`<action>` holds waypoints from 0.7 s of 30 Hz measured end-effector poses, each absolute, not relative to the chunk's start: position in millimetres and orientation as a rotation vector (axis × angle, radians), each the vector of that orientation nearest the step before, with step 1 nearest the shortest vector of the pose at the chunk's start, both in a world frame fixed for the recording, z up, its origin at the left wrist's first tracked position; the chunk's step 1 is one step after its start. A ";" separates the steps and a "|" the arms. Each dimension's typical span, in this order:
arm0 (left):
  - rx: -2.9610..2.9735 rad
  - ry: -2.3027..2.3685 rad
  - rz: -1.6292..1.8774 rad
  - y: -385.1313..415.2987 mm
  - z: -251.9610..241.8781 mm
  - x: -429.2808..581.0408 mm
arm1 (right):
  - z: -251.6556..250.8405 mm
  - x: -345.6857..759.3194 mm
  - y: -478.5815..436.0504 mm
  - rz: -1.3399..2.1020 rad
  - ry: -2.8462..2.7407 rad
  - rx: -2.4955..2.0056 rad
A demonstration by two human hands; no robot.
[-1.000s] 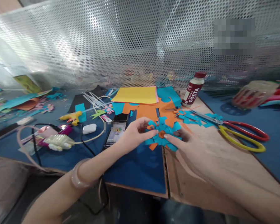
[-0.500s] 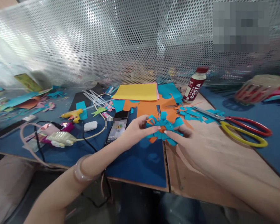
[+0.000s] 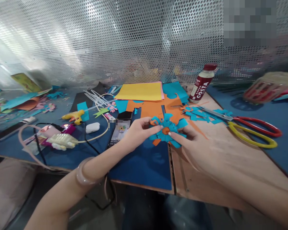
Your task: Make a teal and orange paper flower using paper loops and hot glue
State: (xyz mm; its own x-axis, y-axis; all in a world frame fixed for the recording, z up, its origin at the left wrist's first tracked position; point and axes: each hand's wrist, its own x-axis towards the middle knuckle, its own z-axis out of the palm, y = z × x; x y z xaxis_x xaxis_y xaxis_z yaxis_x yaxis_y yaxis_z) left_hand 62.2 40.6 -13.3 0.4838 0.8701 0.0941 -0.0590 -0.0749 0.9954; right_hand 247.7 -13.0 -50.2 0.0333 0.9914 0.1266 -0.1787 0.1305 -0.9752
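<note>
Blue and bare-wood table (image 3: pixel 144 169) with 1 bottle (image 3: pixel 202 84), scissors (image 3: pixel 229 118), a phone (image 3: pixel 118 134), a white case (image 3: pixel 92 127)

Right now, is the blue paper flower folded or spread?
Spread: the flower shows petals pointing outward around its orange centre. The left hand and right hand hide some, so I cannot tell about those.

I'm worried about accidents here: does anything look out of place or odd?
Nothing looks spilled, and the held blue flower shows no obvious damage. The drink bottle seems slightly out of place, standing beside cut blue scraps. The yellow glue gun lies on its side, not propped upright.
</note>
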 end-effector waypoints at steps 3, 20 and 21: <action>1.415 0.778 0.926 40.3 -13.6 62.4 | -48.1 248.1 -12.6 1.156 -1.144 -1.000; 1.409 0.719 0.843 39.2 -12.9 63.5 | -44.8 250.1 -12.9 1.077 -1.130 -1.111; 1.402 0.710 0.851 39.7 -13.6 63.5 | -43.8 249.3 -13.1 1.083 -1.126 -1.105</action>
State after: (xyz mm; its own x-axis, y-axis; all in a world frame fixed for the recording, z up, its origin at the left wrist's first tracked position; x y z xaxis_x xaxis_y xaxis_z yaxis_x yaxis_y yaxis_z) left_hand 63.5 39.7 -13.6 0.5328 0.8437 0.0656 -0.0864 -0.0228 0.9960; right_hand 249.3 -13.1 -43.8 0.1096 0.9870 0.1177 -0.0787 0.1267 -0.9888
